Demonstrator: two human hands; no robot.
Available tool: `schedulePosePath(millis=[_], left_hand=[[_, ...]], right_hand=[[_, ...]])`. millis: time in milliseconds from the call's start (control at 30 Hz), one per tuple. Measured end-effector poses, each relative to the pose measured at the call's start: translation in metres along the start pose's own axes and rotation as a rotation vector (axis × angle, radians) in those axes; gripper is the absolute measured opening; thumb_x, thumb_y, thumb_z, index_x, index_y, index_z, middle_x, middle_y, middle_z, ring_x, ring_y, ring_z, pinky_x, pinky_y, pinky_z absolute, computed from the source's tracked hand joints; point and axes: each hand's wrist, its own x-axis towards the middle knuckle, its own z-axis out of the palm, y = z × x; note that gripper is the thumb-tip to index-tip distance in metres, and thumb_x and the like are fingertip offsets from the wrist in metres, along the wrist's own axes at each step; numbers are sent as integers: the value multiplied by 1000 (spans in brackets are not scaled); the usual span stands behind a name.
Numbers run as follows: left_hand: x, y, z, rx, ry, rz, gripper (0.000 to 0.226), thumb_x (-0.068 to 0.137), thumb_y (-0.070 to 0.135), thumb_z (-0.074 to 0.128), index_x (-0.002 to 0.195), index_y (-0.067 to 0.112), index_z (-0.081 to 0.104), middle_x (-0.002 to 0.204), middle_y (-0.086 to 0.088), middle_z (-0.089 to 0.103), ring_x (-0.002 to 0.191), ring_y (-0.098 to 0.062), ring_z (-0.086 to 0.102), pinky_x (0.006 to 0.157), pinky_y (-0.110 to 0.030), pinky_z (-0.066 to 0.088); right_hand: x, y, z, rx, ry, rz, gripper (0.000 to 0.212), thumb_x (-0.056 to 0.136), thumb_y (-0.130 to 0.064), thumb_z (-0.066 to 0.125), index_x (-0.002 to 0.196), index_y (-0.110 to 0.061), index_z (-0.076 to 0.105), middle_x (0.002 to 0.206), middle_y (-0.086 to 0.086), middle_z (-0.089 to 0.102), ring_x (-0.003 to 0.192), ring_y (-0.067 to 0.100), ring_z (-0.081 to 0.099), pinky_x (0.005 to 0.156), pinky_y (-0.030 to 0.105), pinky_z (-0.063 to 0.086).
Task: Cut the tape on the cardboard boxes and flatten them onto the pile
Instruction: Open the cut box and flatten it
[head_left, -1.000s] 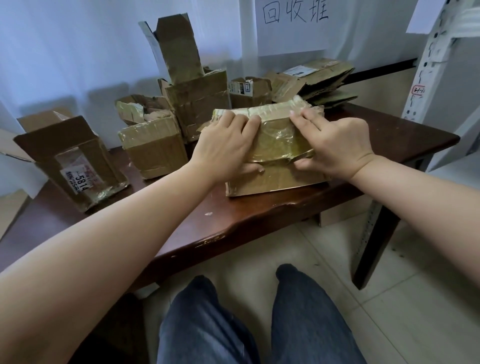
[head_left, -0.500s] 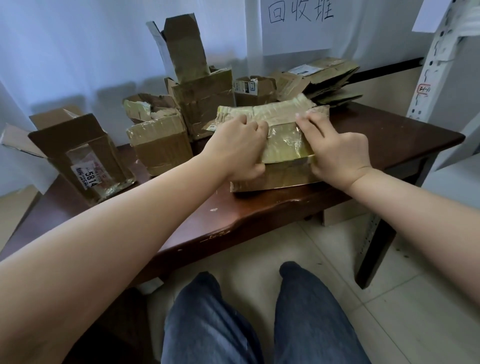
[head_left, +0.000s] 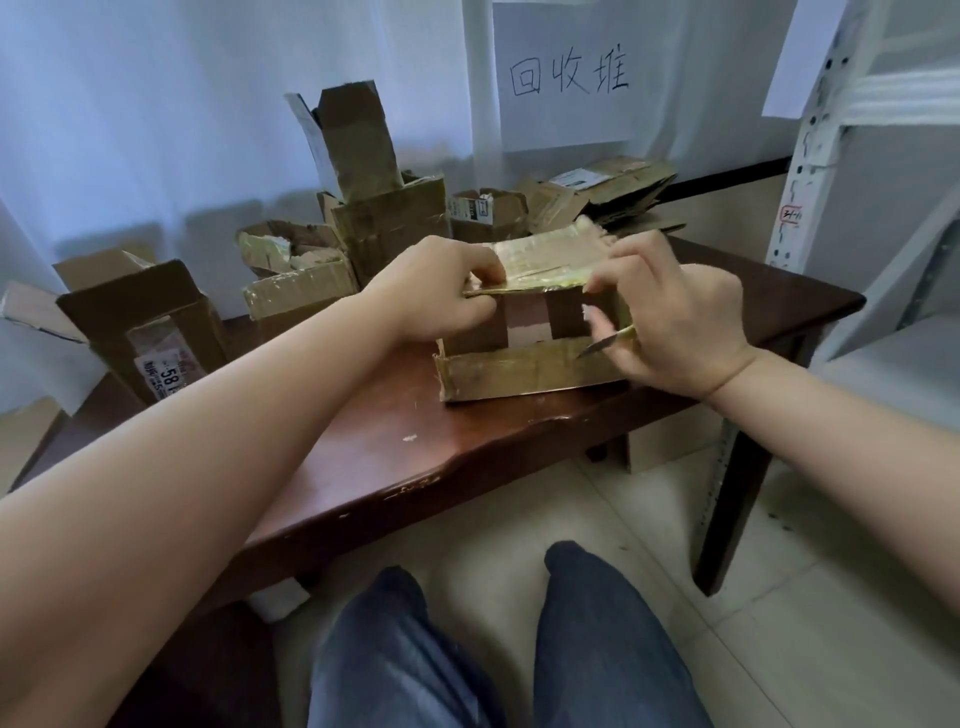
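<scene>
Dark wooden table (head_left: 363, 467) has bare room along its near edge. The taped cardboard box (head_left: 524, 371) sits near its right end; its top flap (head_left: 550, 260), pressed flat before, is now lifted, left hand (head_left: 441, 296) and right hand (head_left: 675, 322) pinching it, right also gripping a blade (head_left: 597, 347).

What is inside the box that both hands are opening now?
Through the raised flap of the box, only two brown inner flaps and a pale gap between them show. Anything deeper is covered by them and both hands.

two hands (head_left: 447, 296), one table (head_left: 395, 467), one blade (head_left: 597, 347)
</scene>
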Motion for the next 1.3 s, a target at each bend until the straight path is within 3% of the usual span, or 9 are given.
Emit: schedulePosePath(millis=[100, 233, 333, 433, 500, 667, 867, 1100, 1300], left_hand=[[-1, -2, 3, -6, 32, -8, 39, 82, 25, 56, 120, 23, 66, 114, -1, 69, 107, -20, 62, 94, -40, 50], [-3, 0, 9, 49, 64, 10, 40, 85, 22, 57, 124, 23, 65, 114, -4, 70, 105, -22, 63, 92, -37, 50], [-3, -1, 11, 64, 84, -1, 38, 86, 22, 56, 123, 23, 66, 111, -5, 71, 102, -24, 63, 88, -38, 52], [-5, -2, 15, 78, 105, 4, 41, 86, 22, 55, 126, 24, 63, 109, -5, 71, 99, -25, 64, 87, -41, 52], [-8, -3, 20, 74, 153, 25, 47, 81, 28, 53, 127, 23, 63, 112, -4, 70, 102, -27, 64, 87, -42, 53], [-12, -10, 29, -14, 356, 1, 65, 74, 40, 54, 134, 15, 55, 127, -5, 63, 118, -26, 57, 98, -40, 47], [-20, -23, 47, -445, 625, -245, 89, 68, 41, 84, 137, 11, 35, 128, -4, 53, 115, -13, 54, 97, -26, 46], [-4, -11, 88, -663, 556, -528, 100, 67, 42, 84, 143, 12, 25, 137, -5, 44, 125, -19, 45, 105, -37, 42], [13, 17, 94, -560, 572, -668, 123, 49, 62, 83, 144, 23, 14, 144, -3, 32, 128, -26, 44, 99, -41, 42]], right_hand=[[-3, -12, 6, 102, -191, -105, 25, 83, -27, 54, 99, -13, 67, 92, 3, 67, 49, 23, 56, 43, 19, 28], [-3, -21, 20, 50, -596, 168, 47, 84, -40, 56, 129, -27, 52, 114, -3, 65, 90, 28, 66, 59, 28, 40], [-5, -31, 15, 70, -710, 142, 31, 85, -53, 53, 103, -33, 67, 85, -7, 66, 81, 20, 63, 60, 26, 41], [-17, -37, 16, 125, -805, 140, 40, 85, -61, 52, 91, -28, 73, 74, -8, 63, 71, 17, 59, 56, 25, 37], [-20, -31, 17, 159, -720, 311, 39, 87, -61, 51, 92, -28, 72, 77, -4, 67, 77, 21, 64, 58, 25, 39], [-19, -13, 17, 123, -239, 787, 45, 84, -57, 60, 101, -15, 63, 102, 7, 68, 93, 36, 63, 67, 32, 38], [-11, -17, 28, 75, -222, 963, 73, 77, -63, 65, 119, -8, 44, 120, 11, 50, 98, 40, 58, 69, 37, 37], [3, -26, 42, 94, -352, 1147, 84, 74, -62, 69, 128, -6, 39, 125, 13, 57, 111, 39, 57, 83, 42, 45], [15, -23, 53, 24, -383, 1145, 110, 69, -70, 66, 143, -1, 22, 135, 13, 47, 111, 37, 58, 74, 38, 43]])
